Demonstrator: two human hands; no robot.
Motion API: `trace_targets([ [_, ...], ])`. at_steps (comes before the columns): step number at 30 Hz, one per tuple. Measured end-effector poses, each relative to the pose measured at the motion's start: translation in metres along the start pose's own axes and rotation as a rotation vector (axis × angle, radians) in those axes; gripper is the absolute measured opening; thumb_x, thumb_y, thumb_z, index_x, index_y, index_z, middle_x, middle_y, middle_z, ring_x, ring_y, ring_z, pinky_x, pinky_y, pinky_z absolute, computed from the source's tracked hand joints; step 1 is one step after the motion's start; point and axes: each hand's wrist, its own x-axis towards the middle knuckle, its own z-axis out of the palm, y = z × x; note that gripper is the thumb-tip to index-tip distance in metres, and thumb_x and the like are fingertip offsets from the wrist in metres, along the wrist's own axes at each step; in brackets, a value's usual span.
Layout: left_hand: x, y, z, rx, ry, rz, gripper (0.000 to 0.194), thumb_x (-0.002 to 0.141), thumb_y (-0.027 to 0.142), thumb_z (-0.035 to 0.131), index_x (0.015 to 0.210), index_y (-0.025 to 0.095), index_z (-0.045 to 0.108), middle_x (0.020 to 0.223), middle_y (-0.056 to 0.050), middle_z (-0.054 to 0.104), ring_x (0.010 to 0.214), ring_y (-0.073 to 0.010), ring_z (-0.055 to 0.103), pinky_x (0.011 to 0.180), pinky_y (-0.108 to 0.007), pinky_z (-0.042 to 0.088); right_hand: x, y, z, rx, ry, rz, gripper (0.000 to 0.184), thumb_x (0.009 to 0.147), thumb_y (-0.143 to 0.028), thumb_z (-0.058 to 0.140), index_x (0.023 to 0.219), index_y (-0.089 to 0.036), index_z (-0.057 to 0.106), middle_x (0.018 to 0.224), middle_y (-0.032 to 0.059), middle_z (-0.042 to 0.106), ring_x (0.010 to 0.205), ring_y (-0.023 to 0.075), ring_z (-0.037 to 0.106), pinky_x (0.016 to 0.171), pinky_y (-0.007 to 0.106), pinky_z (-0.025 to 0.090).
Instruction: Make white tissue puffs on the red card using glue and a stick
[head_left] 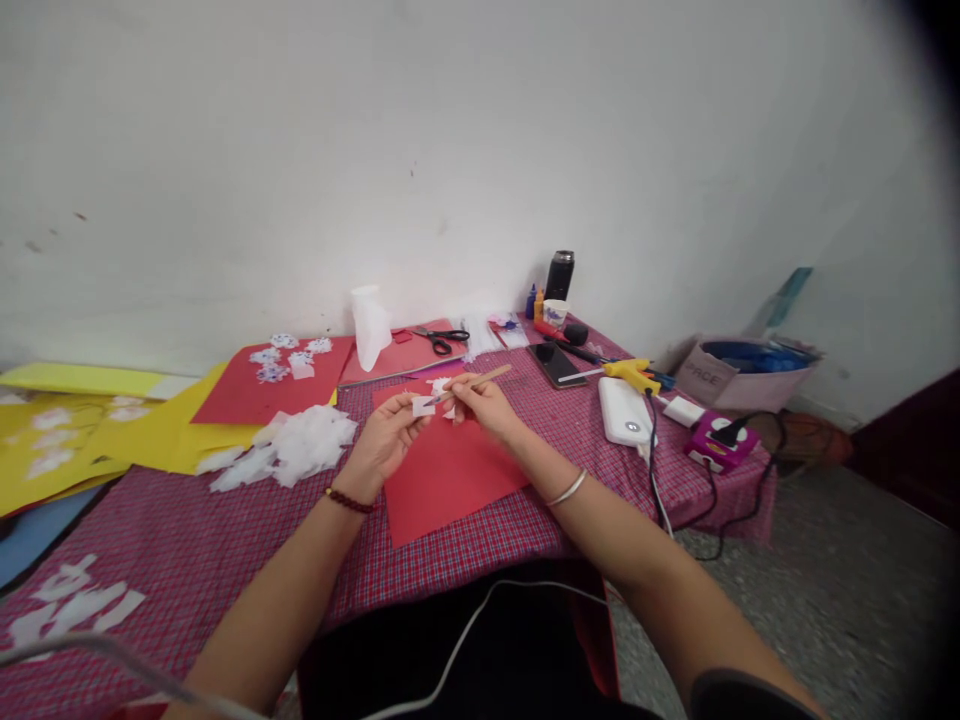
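My left hand (386, 438) pinches a small white paper piece (421, 407) above a red sheet (446, 490). My right hand (486, 405) grips a slim paintbrush (493, 376) with a light wooden handle, its dark tip at the white piece. Whether the tip touches the piece is too small to tell. Just beyond the fingers shows a bit of white, crumpled-looking material (439, 384). Left of my left hand lies a heap of thin white pieces (300, 447).
Behind are black scissors (442, 338), a white roll (370, 328) and a red sheet with white-and-blue flowers (271, 372). To the right lie a phone (556, 364), a yellow glue gun (632, 376), a white power bank (624, 410) and a purple socket box (721, 440) with cables.
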Motion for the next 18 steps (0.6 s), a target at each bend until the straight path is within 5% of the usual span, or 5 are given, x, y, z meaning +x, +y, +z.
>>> trace_targets([
  [9, 0.0000, -0.0044, -0.0009, 0.049, -0.020, 0.013, 0.023, 0.059, 0.013, 0.086, 0.075, 0.014, 0.069, 0.072, -0.002, 0.070, 0.063, -0.0100, 0.065, 0.065, -0.022, 0.055, -0.0025, -0.0018, 0.0019, 0.023, -0.009, 0.011, 0.033, 0.074, -0.047, 0.077, 0.088, -0.019, 0.065, 0.063, -0.0036, 0.070, 0.042, 0.0068, 0.055, 0.043, 0.019, 0.041],
  [18, -0.0030, -0.0052, 0.0028, 0.202, 0.021, 0.214, 0.027, 0.057, 0.030, 0.087, 0.072, 0.016, 0.070, 0.066, 0.000, 0.067, 0.060, -0.0109, 0.060, 0.062, -0.025, 0.050, -0.0042, -0.0029, 0.0079, 0.008, 0.015, 0.041, 0.037, 0.066, -0.046, 0.082, 0.083, -0.019, 0.064, 0.068, -0.0012, 0.074, 0.042, 0.0075, 0.057, 0.042, 0.019, 0.038],
])
